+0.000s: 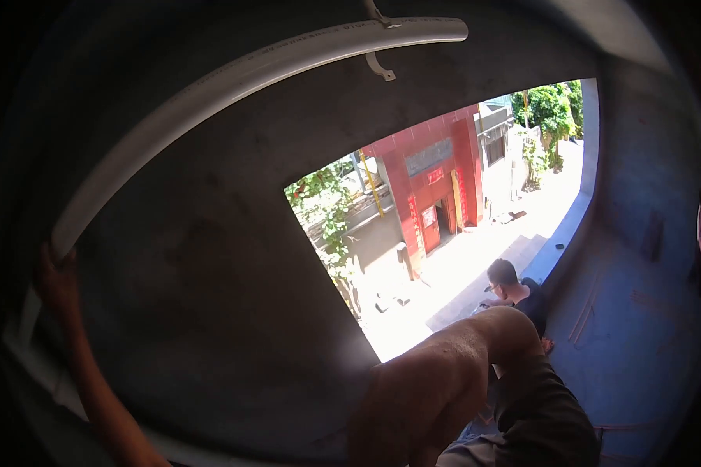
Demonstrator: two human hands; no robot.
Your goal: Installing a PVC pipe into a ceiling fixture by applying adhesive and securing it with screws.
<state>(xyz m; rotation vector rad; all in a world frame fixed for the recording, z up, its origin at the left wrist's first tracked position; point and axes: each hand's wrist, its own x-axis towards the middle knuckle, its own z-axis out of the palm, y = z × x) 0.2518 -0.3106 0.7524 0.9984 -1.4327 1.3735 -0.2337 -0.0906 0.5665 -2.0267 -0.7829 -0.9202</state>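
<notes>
At the far left, my left hand is wrapped round a long white plastic pipe, near its lower end. The pipe rises from the hand and runs along the dark surface to a free end at the top. A hanger meets it near that end, and a curved pipe clamp hangs just below with its lower end loose. Under my hand, more white pipe shows in shadow. My right hand is not in view. A bent bare limb with dark cloth fills the lower middle; whether arm or leg, I cannot tell.
A person in dark clothing is low down beside the large bright opening. Outside are a red doorway, steps and green plants. Thin strips lie on the bluish floor at the right.
</notes>
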